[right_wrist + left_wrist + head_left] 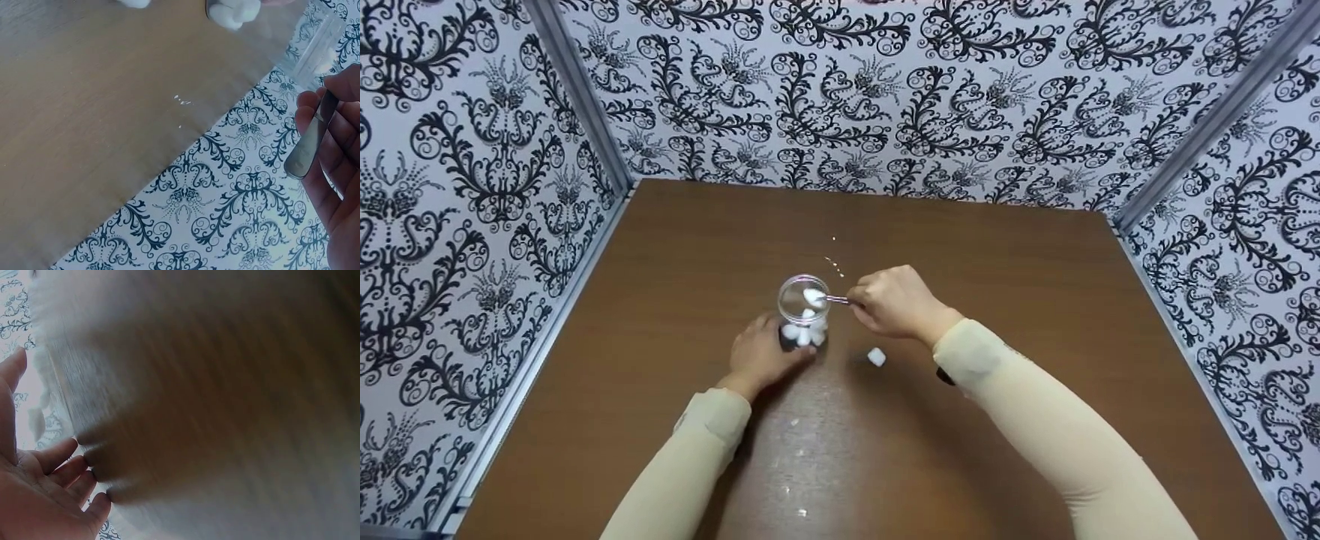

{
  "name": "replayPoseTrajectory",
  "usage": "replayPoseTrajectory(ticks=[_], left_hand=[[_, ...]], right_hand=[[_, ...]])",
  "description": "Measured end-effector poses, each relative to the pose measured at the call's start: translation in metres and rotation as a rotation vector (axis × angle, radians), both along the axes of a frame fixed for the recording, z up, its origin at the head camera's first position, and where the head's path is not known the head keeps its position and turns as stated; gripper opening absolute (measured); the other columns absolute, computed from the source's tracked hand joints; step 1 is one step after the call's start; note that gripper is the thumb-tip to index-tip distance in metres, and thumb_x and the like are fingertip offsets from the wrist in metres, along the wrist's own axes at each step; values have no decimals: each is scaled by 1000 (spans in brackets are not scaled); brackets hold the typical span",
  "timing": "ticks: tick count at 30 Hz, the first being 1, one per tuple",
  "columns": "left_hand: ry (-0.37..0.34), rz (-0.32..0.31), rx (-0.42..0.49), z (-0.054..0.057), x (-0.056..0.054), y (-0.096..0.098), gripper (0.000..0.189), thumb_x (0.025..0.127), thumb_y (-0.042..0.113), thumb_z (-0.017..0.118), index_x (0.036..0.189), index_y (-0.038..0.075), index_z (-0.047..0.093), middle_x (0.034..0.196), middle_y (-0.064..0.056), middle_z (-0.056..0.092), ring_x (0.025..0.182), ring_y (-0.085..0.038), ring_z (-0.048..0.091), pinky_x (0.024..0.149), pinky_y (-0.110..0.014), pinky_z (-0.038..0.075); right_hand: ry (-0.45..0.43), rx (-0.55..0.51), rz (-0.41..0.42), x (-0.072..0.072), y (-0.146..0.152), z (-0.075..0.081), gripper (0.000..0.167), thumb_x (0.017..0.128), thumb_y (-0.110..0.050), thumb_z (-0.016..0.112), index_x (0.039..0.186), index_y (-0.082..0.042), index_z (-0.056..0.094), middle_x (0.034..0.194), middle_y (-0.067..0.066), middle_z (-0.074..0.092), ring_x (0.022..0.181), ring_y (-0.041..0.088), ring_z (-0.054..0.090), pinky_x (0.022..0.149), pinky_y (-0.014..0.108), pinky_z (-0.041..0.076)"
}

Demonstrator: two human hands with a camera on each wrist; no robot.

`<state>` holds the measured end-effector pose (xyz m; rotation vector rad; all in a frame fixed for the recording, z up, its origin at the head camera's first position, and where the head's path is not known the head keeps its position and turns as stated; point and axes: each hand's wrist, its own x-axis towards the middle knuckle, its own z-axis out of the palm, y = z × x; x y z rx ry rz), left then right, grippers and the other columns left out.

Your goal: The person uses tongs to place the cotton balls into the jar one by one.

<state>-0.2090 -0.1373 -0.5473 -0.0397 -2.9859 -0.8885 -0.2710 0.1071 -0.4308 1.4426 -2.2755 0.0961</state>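
A clear jar stands on the table with several white, rounded lumps in its lower part. My left hand holds it low down, thumb on the near side; in the left wrist view the fingers bend beside it, their tips at the tabletop. My right hand pinches a metal spoon by its handle. The spoon's flared handle end shows in the right wrist view. At the jar's mouth, the spoon's head end meets a white lump; the bowl is hard to make out.
One loose white lump lies on the brown table, right of the jar. Small white bits are scattered beyond the jar. Patterned panels enclose the table at the back and both sides.
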Motion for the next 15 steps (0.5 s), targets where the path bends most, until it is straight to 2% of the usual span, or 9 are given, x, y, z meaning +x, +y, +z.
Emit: replayPoseTrajectory(ticks=[6,15], left_hand=[[13,-8,-7,1,0,1,82,81,58,75,139,3,54,143,-17,50,132,-36,44,106,-55,33],[-10,-9,-12,1,1,0,85,81,59,74,140,3,52,145,-18,48,134,-36,42,106,-57,32]], right_hand=[[5,-19,5,1,3,0,9,84,-17,65,77,-15,71,66,-5,60,50,16,55,43,39,44],[3,-45,-19,0,20,1,7,83,-18,67,80,-15,72,68,-4,62,51,18,57,43,40,44]])
